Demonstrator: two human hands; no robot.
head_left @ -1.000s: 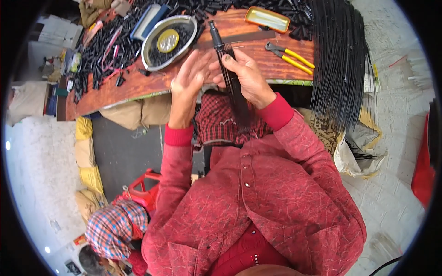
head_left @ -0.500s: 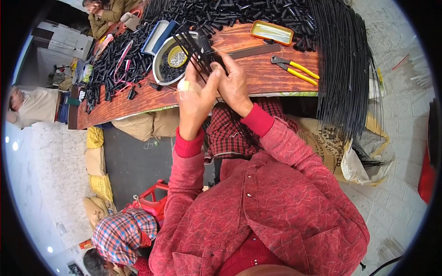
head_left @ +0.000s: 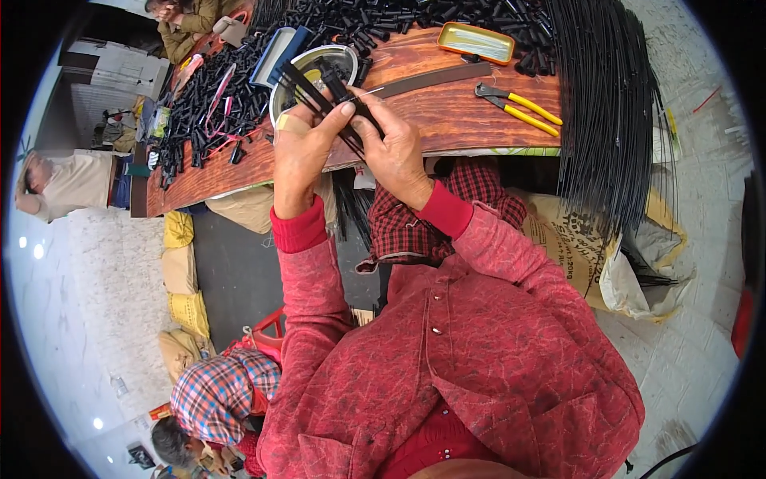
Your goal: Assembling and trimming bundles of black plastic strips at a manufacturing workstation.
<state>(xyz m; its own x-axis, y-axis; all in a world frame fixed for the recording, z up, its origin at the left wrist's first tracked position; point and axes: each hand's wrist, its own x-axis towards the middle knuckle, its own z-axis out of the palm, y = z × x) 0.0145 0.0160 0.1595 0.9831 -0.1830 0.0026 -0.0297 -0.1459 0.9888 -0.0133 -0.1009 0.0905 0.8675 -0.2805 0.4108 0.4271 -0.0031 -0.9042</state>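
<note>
Above the near edge of the long reddish wooden surface (head_left: 447, 120), both hands meet around a small bundle of thin black plastic strips (head_left: 319, 92), which fans out toward the round metal bowl (head_left: 307, 60) behind it. The left hand (head_left: 299, 152), with a tan plaster on one finger, has its grip closed round the bundle from the left, thumb on top. The right hand (head_left: 395, 152) pinches the strips from the other side, fingers curled shut. Both forearms rise steeply in red sleeves, wrists bent inward. The strips look light, springy and rather slick, best held near the gathered lower ends. Further back lie yellow-handled pliers (head_left: 523, 108), a yellow rectangular tin tray (head_left: 479, 41) and a heap of short black tubes (head_left: 215, 112).
</note>
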